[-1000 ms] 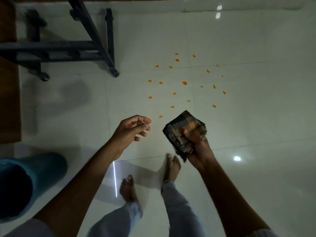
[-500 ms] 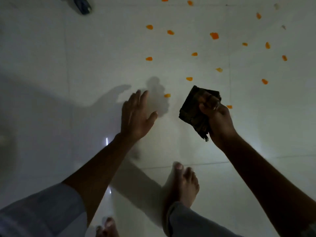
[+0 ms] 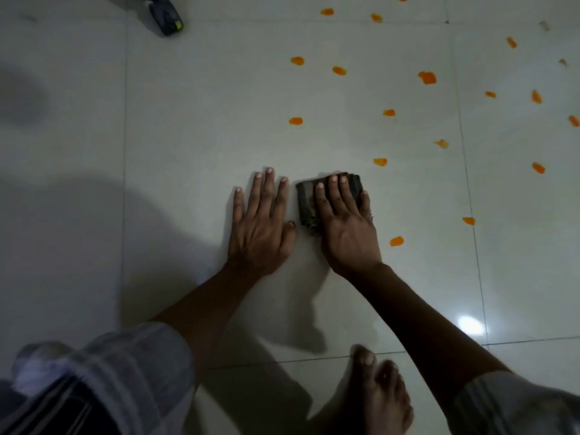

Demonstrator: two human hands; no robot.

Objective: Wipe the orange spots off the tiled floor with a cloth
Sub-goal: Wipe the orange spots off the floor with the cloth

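Glossy tiled floor (image 3: 194, 127); seemingly woven cloth (image 3: 306, 202)

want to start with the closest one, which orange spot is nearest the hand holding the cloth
The orange spot just right of the right hand, beside its wrist. The other spots lie farther up or farther right of the cloth.

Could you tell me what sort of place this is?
Probably an indoor room at home: glossy pale floor tiles with grout lines, a bare foot, and a dark wheeled furniture leg at the top edge.
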